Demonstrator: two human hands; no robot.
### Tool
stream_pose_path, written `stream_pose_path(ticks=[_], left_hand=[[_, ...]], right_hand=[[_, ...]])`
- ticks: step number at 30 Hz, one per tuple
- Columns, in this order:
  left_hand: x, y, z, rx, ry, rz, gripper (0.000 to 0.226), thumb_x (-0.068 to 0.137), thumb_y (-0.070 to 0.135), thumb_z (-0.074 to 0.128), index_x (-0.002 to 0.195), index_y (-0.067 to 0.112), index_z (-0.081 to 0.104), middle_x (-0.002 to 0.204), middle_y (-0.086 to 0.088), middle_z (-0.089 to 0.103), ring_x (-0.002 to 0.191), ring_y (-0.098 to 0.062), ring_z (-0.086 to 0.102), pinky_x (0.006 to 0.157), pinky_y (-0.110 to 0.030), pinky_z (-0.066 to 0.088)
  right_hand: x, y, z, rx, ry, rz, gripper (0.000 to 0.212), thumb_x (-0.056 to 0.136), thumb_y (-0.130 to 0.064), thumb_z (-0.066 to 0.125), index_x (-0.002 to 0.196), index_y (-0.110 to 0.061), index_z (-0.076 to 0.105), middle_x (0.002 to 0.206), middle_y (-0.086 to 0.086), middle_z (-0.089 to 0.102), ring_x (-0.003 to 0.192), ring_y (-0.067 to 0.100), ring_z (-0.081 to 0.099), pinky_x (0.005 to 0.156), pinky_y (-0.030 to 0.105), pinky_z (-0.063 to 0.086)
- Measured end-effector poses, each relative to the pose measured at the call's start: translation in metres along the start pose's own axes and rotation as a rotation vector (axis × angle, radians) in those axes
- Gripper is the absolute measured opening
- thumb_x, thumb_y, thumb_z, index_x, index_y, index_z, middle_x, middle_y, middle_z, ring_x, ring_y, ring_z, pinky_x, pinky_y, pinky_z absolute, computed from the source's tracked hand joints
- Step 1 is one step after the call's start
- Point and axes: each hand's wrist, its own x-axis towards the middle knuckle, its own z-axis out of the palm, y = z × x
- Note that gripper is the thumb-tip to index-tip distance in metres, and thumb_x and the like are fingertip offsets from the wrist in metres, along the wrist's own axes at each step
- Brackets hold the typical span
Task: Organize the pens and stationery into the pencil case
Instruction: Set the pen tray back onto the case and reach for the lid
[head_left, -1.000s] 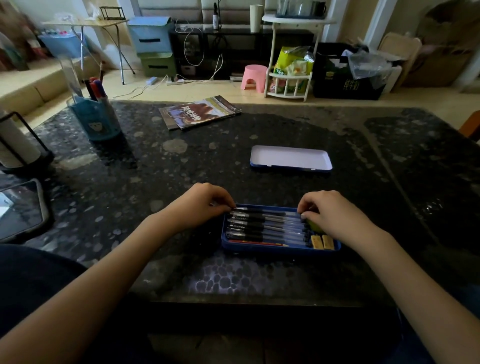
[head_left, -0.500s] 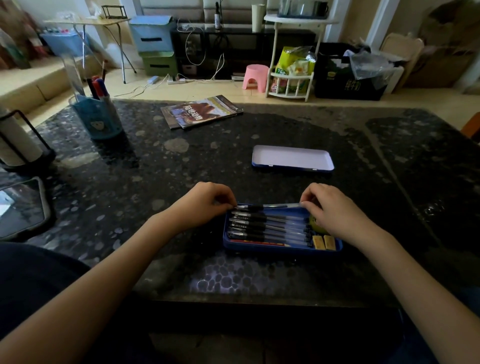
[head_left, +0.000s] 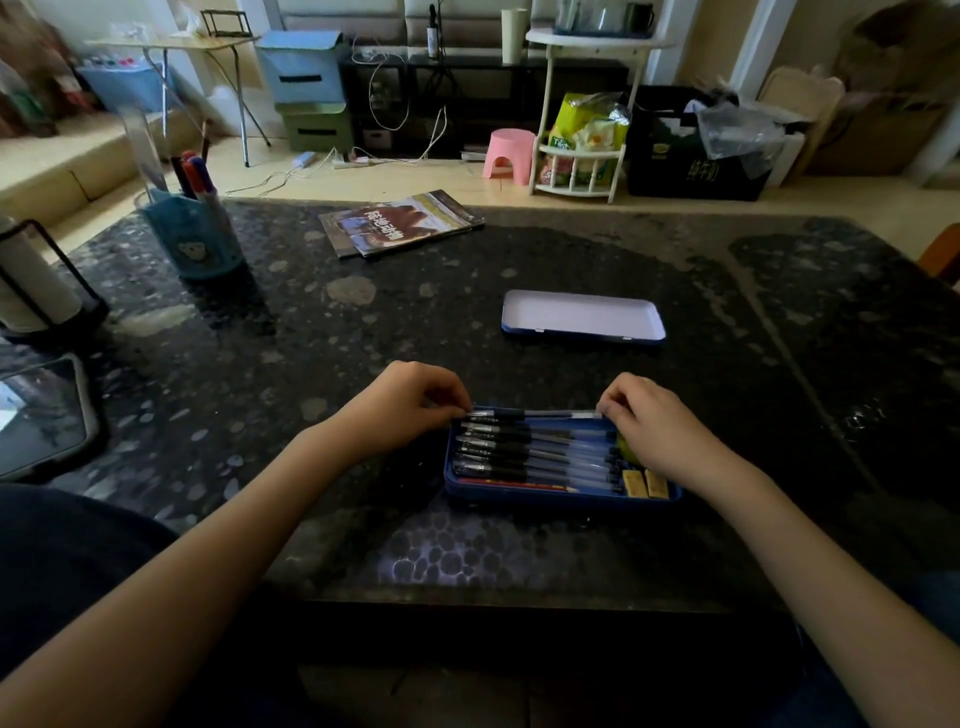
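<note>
Each grip pinches one end of the same pen (head_left: 535, 414), the left hand (head_left: 410, 402) at its capped end and the right hand (head_left: 652, 421) at its clear tail, holding it level over the far rim of the open blue pencil case (head_left: 561, 498). It looks light, stiff and smooth enough to roll, so holding both ends suits laying it beside the pens already in rows. The case sits on a dark speckled counter (head_left: 363, 338), its lid (head_left: 582, 316) lying apart beyond, in a cluttered living room.
</note>
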Motion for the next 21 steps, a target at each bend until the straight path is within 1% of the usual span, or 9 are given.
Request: stream_pose_path(ticks=[4, 6, 8, 12, 14, 16, 18, 21], left_hand=[[-0.0006, 0.0001, 0.0017, 0.021, 0.026, 0.018, 0.012, 0.085, 0.013, 0.065, 0.094, 0.018, 0.072, 0.087, 0.012, 0.068, 0.085, 0.0, 0.063, 0.076, -0.006, 0.047], [-0.0002, -0.0007, 0.0028, 0.024, 0.035, 0.027, 0.012, 0.085, 0.014, 0.065, 0.093, 0.019, 0.072, 0.085, 0.014, 0.067, 0.083, 0.001, 0.063, 0.076, -0.008, 0.047], [0.0001, -0.0026, 0.0032, 0.013, 0.039, 0.029, 0.011, 0.084, 0.015, 0.066, 0.092, 0.021, 0.072, 0.082, 0.016, 0.066, 0.08, 0.003, 0.063, 0.073, -0.008, 0.046], [0.0001, -0.0043, 0.0037, -0.016, 0.037, 0.028, 0.011, 0.084, 0.013, 0.066, 0.091, 0.021, 0.071, 0.081, 0.017, 0.066, 0.077, 0.01, 0.061, 0.07, -0.003, 0.044], [-0.0002, -0.0039, 0.004, -0.029, 0.045, 0.034, 0.012, 0.084, 0.012, 0.066, 0.091, 0.021, 0.07, 0.083, 0.015, 0.067, 0.078, 0.009, 0.061, 0.07, -0.002, 0.044], [-0.0003, -0.0041, 0.0039, -0.038, 0.047, 0.039, 0.015, 0.084, 0.012, 0.066, 0.092, 0.025, 0.066, 0.088, 0.014, 0.068, 0.081, 0.007, 0.062, 0.071, -0.005, 0.045], [-0.0004, -0.0043, 0.0039, -0.032, 0.041, 0.042, 0.018, 0.085, 0.013, 0.066, 0.093, 0.029, 0.064, 0.09, 0.014, 0.067, 0.083, 0.006, 0.062, 0.072, -0.008, 0.046], [-0.0003, -0.0041, 0.0043, -0.018, 0.031, 0.036, 0.016, 0.086, 0.015, 0.065, 0.094, 0.028, 0.067, 0.089, 0.016, 0.067, 0.085, 0.004, 0.062, 0.076, -0.011, 0.048]], right_hand=[[0.0005, 0.0009, 0.0019, 0.013, 0.023, -0.004, 0.014, 0.1, -0.026, 0.043, 0.097, -0.02, 0.055, 0.104, -0.003, 0.053, 0.094, 0.012, 0.053, 0.084, 0.033, 0.047], [0.0001, 0.0009, 0.0031, 0.018, 0.034, -0.003, 0.015, 0.101, -0.028, 0.041, 0.098, -0.02, 0.053, 0.105, -0.002, 0.053, 0.095, 0.013, 0.053, 0.085, 0.034, 0.047], [0.0001, 0.0007, 0.0047, 0.018, 0.051, 0.003, 0.017, 0.101, -0.029, 0.039, 0.099, -0.019, 0.052, 0.105, -0.001, 0.054, 0.095, 0.014, 0.053, 0.086, 0.036, 0.048], [-0.0003, 0.0006, 0.0066, 0.045, 0.089, -0.009, 0.02, 0.102, -0.03, 0.035, 0.099, -0.017, 0.051, 0.105, 0.001, 0.054, 0.093, 0.015, 0.053, 0.082, 0.035, 0.047], [-0.0015, -0.0004, 0.0063, 0.084, 0.119, -0.027, 0.02, 0.103, -0.028, 0.033, 0.099, -0.017, 0.049, 0.105, -0.003, 0.053, 0.093, 0.013, 0.052, 0.08, 0.032, 0.044], [-0.0028, -0.0021, 0.006, 0.132, 0.14, -0.042, 0.019, 0.103, -0.024, 0.031, 0.098, -0.018, 0.048, 0.105, -0.008, 0.049, 0.095, 0.009, 0.048, 0.08, 0.027, 0.039], [-0.0031, -0.0029, 0.0059, 0.155, 0.152, -0.046, 0.019, 0.103, -0.024, 0.031, 0.095, -0.017, 0.047, 0.104, -0.009, 0.047, 0.096, 0.008, 0.047, 0.08, 0.026, 0.036], [-0.0024, -0.0007, 0.0076, 0.186, 0.151, -0.037, 0.022, 0.103, -0.024, 0.033, 0.092, -0.014, 0.049, 0.104, -0.009, 0.049, 0.096, 0.006, 0.047, 0.078, 0.024, 0.036]])
